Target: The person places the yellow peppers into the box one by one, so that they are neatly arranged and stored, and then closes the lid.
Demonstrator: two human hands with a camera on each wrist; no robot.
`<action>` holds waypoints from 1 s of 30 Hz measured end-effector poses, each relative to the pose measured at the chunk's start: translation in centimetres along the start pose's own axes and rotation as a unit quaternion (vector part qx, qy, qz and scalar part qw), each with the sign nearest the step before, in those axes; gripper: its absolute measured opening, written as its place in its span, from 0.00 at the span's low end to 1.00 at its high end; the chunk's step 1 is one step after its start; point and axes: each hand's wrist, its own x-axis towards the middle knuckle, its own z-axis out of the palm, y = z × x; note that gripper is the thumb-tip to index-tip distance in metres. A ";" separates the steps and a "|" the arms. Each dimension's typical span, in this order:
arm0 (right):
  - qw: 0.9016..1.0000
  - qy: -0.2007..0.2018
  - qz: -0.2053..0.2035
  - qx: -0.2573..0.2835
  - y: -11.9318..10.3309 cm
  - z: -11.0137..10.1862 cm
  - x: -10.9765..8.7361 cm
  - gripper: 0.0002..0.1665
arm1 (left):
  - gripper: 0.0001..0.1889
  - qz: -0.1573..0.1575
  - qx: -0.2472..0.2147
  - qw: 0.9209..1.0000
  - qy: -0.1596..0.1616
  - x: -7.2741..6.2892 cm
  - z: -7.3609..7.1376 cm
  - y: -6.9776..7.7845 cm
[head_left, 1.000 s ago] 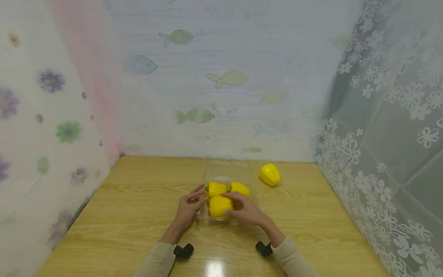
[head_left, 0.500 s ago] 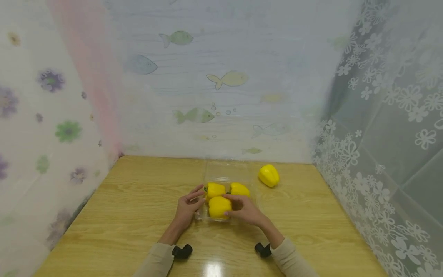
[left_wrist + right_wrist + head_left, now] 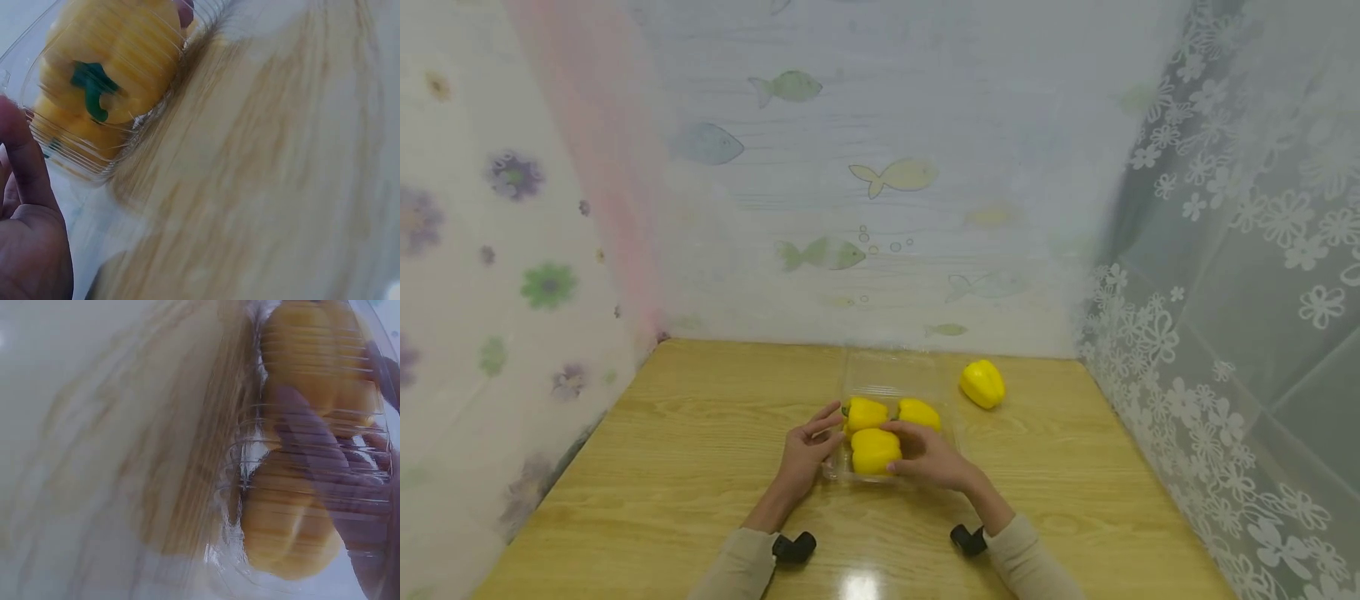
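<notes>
A clear plastic clamshell box (image 3: 895, 379) lies with its lid raised at the back, and yellow bell peppers fill its base. My right hand (image 3: 934, 457) reaches in from the right and holds the front bell pepper (image 3: 875, 452), thumb on its near side, fingers over its top. Behind it sit a left bell pepper (image 3: 867, 414) and a right bell pepper (image 3: 919, 412). Through the box wall in the right wrist view, another bell pepper (image 3: 290, 519) shows below the thumb. My left hand (image 3: 805, 454) touches the box's left side with extended fingers. A green stem (image 3: 94, 87) shows in the left wrist view.
One more yellow bell pepper (image 3: 982, 384) lies on the wooden table (image 3: 715, 433), behind and right of the box. A fish-patterned curtain (image 3: 760, 283) hangs along the table's back edge, with flowered sheets at both sides.
Both hands keep nearly the same place at the box, and the peppers stay put. The head view shifts only slightly.
</notes>
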 end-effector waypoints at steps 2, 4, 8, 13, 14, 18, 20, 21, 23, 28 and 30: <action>1.000 0.001 0.004 0.006 0.0 0.0 0.1 0.36 | 0.21 0.000 0.000 1.000 0.000 0.0 0.0 0.0; 1.000 0.002 0.006 0.012 0.0 0.0 0.2 0.36 | 0.21 0.000 -0.001 1.000 0.000 0.0 0.0 0.0; 1.000 0.002 -0.003 0.010 -0.1 0.1 0.3 0.36 | 0.21 0.002 0.001 1.000 -0.001 -0.1 0.0 -0.1; 1.000 0.008 -0.008 0.001 -0.3 0.3 0.2 0.35 | 0.21 -0.001 -0.006 1.000 0.002 0.0 0.0 -0.2; 1.000 0.009 -0.007 -0.002 -0.4 0.3 0.2 0.35 | 0.21 -0.001 -0.008 1.000 0.001 0.0 0.0 -0.2; 1.000 0.014 -0.009 -0.014 -0.4 0.4 0.4 0.35 | 0.22 0.005 -0.006 1.000 -0.005 0.1 0.0 -0.1; 1.000 0.016 -0.009 -0.016 -0.4 0.5 0.4 0.34 | 0.22 0.006 -0.003 1.000 -0.006 0.1 0.0 -0.1; 1.000 0.016 -0.007 -0.017 -0.4 0.5 0.4 0.34 | 0.22 0.005 -0.001 1.000 -0.005 0.1 -0.1 -0.1; 1.000 0.015 -0.003 -0.022 -0.4 0.7 0.4 0.34 | 0.22 0.003 0.003 1.000 -0.003 0.1 -0.1 -0.1; 0.999 0.017 0.006 -0.037 -0.9 1.2 0.3 0.35 | 0.21 -0.009 0.011 1.000 0.009 -0.1 0.0 0.0; 0.999 0.019 0.011 -0.040 -1.0 1.4 0.4 0.35 | 0.21 -0.013 0.011 1.000 0.016 -0.1 0.1 0.1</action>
